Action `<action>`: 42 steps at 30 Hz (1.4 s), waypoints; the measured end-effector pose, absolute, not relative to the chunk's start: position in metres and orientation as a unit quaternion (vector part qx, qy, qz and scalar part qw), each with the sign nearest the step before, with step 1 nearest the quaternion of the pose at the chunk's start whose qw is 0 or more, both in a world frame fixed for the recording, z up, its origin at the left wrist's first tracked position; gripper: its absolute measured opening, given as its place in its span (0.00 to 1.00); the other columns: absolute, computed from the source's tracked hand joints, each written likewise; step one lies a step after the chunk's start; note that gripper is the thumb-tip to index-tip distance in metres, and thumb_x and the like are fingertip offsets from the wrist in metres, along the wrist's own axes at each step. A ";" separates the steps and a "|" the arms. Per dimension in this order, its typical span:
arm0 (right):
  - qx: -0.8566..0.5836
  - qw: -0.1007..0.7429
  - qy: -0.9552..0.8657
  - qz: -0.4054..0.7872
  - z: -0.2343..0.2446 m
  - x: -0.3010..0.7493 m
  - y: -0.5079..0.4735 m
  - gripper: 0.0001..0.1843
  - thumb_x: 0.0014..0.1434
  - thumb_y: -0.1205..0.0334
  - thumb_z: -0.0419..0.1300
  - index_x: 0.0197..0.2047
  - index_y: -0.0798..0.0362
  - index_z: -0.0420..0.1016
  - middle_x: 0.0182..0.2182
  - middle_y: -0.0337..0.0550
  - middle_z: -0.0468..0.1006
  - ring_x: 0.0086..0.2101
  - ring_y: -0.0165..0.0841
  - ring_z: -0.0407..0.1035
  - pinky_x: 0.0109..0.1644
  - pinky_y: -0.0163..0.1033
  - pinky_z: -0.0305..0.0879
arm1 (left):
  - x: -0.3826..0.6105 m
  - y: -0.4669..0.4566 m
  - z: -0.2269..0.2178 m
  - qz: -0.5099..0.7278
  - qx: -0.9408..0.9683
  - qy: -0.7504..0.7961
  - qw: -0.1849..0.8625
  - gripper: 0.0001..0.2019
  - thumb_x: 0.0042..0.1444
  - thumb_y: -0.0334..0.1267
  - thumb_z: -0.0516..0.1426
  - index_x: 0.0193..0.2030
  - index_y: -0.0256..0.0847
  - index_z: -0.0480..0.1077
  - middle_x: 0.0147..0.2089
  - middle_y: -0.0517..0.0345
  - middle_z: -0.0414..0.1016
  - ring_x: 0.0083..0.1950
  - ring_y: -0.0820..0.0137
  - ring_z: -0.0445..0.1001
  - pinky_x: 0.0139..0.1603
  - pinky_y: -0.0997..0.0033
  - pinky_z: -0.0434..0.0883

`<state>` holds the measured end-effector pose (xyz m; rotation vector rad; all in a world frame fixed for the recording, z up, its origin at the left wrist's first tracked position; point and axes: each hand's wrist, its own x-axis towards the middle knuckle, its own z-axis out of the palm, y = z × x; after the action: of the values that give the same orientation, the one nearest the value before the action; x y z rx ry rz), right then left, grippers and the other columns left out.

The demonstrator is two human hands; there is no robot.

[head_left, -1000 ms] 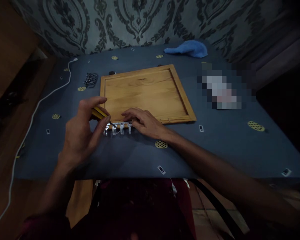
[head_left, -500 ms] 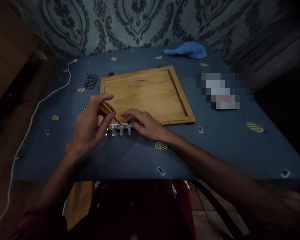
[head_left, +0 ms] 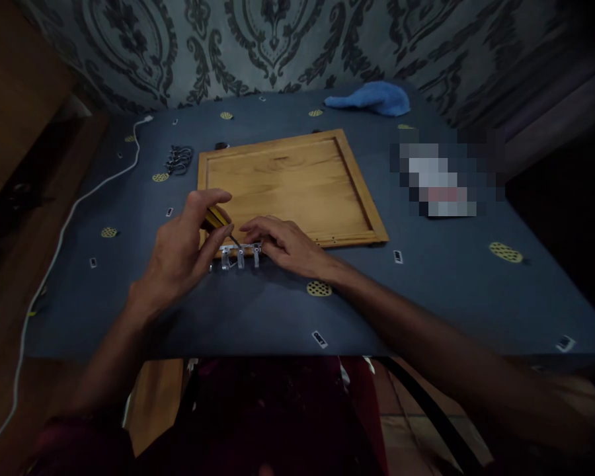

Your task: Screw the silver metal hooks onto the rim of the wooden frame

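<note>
Near edge of the surface [head_left: 258, 320] first: bare cloth print, then the silver hook strip [head_left: 240, 259], left of middle and well back from that edge, along the board's near rim.

Left hand [head_left: 178, 241]: grip closed on the yellow screwdriver [head_left: 215, 216], handle between thumb and fingers, index sticking out. Shaft slants down right, tip at the strip by a hook; can't tell if it's seated.

Right hand [head_left: 292, 246]: fingers curled over the strip's right end. Can't tell whether that grip is pinching or just resting.

Doing it well, my read: stand the driver more upright so the tip sits square, push straight down, turn slowly. Right fingers should pin strip and board together, clear of the slip line; current slant aims at them.

Farther: wooden board [head_left: 277, 182] lies flat. Dark hooks [head_left: 179, 160] sit toward the far-left corner; blue cloth [head_left: 374, 99] near the far edge, right of middle.
</note>
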<state>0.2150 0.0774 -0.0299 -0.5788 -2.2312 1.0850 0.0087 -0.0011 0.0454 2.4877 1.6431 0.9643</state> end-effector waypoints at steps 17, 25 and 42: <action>-0.214 0.302 -0.836 0.405 -0.031 0.214 0.077 0.23 0.56 0.75 0.49 0.53 0.52 0.71 0.44 0.45 0.82 0.44 0.37 0.76 0.48 0.45 0.68 | 0.020 -0.006 0.041 0.307 0.757 0.575 -0.043 0.16 0.68 0.41 0.56 0.60 0.46 0.62 0.53 0.55 0.76 0.41 0.67 0.82 0.41 0.67 0.79; -0.217 0.302 -0.835 0.405 -0.033 0.213 0.078 0.24 0.54 0.74 0.50 0.53 0.52 0.72 0.44 0.45 0.82 0.45 0.38 0.76 0.49 0.45 0.69 | 0.023 -0.007 0.039 0.315 0.741 0.588 -0.071 0.16 0.66 0.40 0.58 0.58 0.45 0.63 0.46 0.58 0.79 0.33 0.70 0.80 0.33 0.72 0.76; -0.222 0.296 -0.837 0.403 -0.031 0.213 0.078 0.24 0.57 0.75 0.50 0.55 0.54 0.72 0.44 0.47 0.82 0.45 0.37 0.76 0.48 0.45 0.70 | 0.023 -0.020 0.063 0.396 0.692 0.604 -0.012 0.18 0.65 0.36 0.61 0.59 0.52 0.64 0.45 0.63 0.77 0.39 0.70 0.80 0.43 0.68 0.78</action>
<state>0.2133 0.0781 -0.0314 -0.5908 -2.2258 1.0722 0.0229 -0.0196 0.0632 2.1898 1.9116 1.2538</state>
